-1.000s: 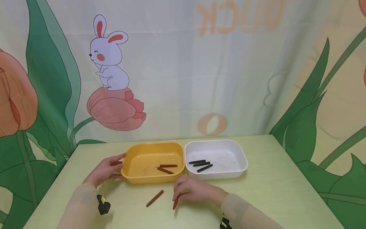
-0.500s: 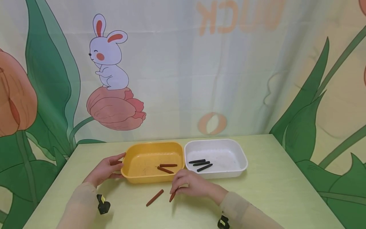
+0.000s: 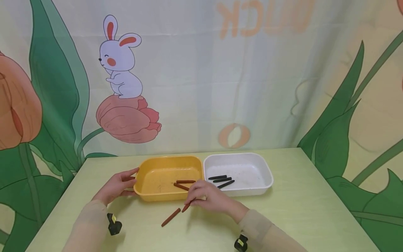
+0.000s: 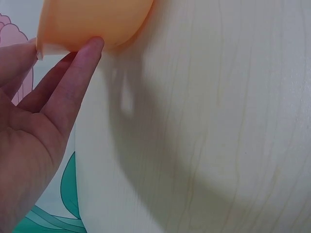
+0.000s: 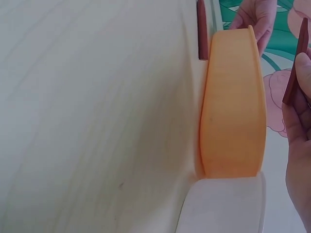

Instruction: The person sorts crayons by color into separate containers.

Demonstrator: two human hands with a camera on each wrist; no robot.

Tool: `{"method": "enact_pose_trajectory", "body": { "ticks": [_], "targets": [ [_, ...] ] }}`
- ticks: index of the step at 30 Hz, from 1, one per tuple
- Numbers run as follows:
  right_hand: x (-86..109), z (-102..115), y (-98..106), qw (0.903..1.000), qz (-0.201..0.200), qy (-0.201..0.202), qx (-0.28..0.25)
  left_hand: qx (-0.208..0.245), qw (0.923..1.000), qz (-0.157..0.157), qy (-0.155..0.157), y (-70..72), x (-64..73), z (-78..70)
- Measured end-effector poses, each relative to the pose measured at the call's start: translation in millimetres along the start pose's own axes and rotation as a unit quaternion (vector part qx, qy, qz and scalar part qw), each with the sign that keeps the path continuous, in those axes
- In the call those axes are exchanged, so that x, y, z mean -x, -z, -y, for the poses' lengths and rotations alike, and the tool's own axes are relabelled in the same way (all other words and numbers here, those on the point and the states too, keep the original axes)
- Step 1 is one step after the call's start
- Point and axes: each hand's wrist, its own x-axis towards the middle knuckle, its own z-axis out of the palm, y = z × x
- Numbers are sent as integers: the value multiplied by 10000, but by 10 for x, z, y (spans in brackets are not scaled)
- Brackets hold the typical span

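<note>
At the left end of the yellow tray (image 3: pixel 157 196), my left hand (image 3: pixel 117 185) grips the rim and the end wall between fingers and thumb. In my right hand (image 3: pixel 209 196) a reddish-brown crayon (image 5: pixel 296 63) is pinched by thumb and fingers, its tip slanting down. This hand hovers over the tray's near right corner. A second brown crayon (image 3: pixel 171 217) lies on the table in front of the tray. Inside the tray are two more brown crayons, one of them a horizontal brown crayon (image 3: pixel 185 181), the other partly hidden by my right hand.
A white tray (image 3: pixel 248 192) stands against the yellow tray's right side, holding several dark crayons (image 3: pixel 222 179). Both sit on a pale wood-grain table (image 3: pixel 302 210). Behind the table hangs a printed curtain (image 3: pixel 189 87).
My right hand has risen from the table and moved toward the yellow tray, carrying the crayon with it. The left hand stays on the tray's end.
</note>
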Motion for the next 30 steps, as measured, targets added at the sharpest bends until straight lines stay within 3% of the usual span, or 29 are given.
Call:
{"method": "enact_pose_trajectory", "body": {
  "ticks": [11,20,30],
  "targets": [
    [-83,3,-20,9964,-335,-588,506,45,10000,-14,-10,-4,-1,-13],
    [-164,-26,-59,9915,-651,-972,570,36,10000,3,-47,-1,-2,-4],
    [-274,-63,-75,9776,-849,-1788,715,11,10000,2,-50,4,-6,9]
  ]
}}
